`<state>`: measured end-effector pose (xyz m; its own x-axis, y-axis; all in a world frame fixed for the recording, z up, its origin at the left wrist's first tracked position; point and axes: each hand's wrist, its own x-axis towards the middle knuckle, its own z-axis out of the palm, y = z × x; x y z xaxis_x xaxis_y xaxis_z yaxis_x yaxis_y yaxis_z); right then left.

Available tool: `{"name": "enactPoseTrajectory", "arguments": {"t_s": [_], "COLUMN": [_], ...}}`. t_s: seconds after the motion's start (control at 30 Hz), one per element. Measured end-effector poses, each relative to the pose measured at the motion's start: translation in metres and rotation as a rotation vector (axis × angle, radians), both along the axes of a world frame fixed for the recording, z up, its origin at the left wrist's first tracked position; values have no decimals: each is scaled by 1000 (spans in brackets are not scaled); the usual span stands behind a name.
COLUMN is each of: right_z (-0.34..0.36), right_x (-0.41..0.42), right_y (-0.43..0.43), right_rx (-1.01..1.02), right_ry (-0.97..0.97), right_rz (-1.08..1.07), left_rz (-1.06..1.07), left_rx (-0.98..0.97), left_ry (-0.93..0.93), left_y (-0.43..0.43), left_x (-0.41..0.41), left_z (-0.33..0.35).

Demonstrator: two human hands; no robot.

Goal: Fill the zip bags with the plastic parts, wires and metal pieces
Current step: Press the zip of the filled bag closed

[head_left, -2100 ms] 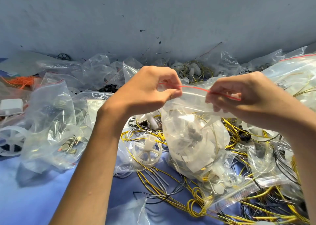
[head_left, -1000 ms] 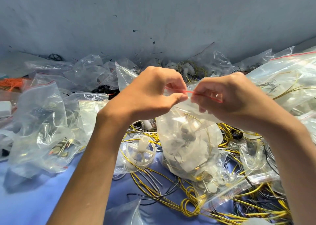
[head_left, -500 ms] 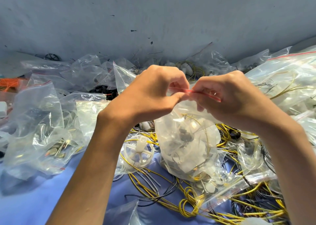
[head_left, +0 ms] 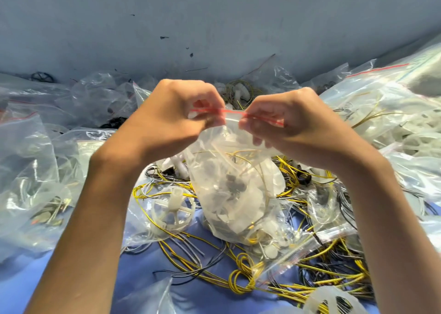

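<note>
A clear zip bag (head_left: 233,187) with a red-lined zip strip hangs in the air at the centre, bulging with white plastic parts, dark pieces and a yellow wire. My left hand (head_left: 171,120) pinches the left end of the strip. My right hand (head_left: 288,125) pinches the strip just beside it, with a short stretch of the red line showing between the two hands. Below the bag, a white plastic wheel (head_left: 173,208) lies inside another bag among loose yellow wires (head_left: 238,282).
Filled and empty clear zip bags (head_left: 35,182) crowd the left, back and right (head_left: 386,113) of the blue surface (head_left: 143,266). Yellow, grey and black wires tangle at the lower right. A grey wall (head_left: 214,22) rises behind. Another white part (head_left: 334,301) sits at the bottom edge.
My right hand has slid left along the red zip strip toward my left hand, so the gap between them has shrunk. The bag still hangs between both hands.
</note>
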<state>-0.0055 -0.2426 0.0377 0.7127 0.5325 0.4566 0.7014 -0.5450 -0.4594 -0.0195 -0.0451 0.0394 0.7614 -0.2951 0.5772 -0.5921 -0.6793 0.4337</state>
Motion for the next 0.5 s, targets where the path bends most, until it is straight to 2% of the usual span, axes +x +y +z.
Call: {"name": "enactPoseTrajectory", "arguments": {"t_s": [0.1, 0.33, 0.5], "right_z": [1, 1, 0], "right_x": [-1, 2, 5], "right_y": [-1, -5, -4], "right_rx": [11, 35, 76], "right_ry": [0, -21, -52], "right_rz": [-2, -13, -38], "left_rz": [13, 47, 67], "left_rx": [-15, 46, 62], "left_ry": [24, -133, -168], "left_y": [5, 4, 4], "left_x": [-2, 0, 2], "left_z": [0, 0, -1]}}
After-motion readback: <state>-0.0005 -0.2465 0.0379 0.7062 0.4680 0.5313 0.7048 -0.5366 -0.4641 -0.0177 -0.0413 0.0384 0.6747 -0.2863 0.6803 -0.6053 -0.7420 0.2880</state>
